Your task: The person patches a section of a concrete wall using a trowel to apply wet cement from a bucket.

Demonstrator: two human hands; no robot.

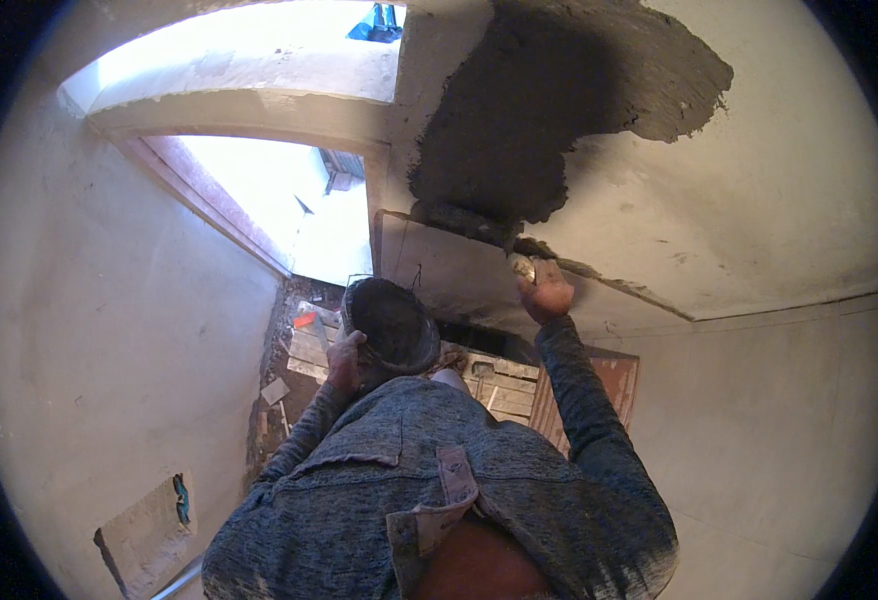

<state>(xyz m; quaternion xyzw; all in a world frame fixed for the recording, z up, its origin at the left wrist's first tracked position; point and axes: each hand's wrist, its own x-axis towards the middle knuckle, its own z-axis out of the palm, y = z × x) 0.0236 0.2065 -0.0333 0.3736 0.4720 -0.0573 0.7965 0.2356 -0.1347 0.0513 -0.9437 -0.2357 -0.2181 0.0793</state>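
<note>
Pressing a trowel (522, 266) against the wall's wet grey plaster patch (549, 100), my right hand (547, 296) grips its handle closed; left hand (343, 358) clasps the mortar pan (394, 325) rim.

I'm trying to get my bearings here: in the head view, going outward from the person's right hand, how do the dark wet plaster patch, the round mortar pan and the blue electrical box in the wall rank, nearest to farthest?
From the right hand:
1. Dark wet plaster patch, just above the hand on the wall.
2. Round mortar pan, to the left, held by the left hand.
3. Blue electrical box, far lower left, in the wall recess.
</note>
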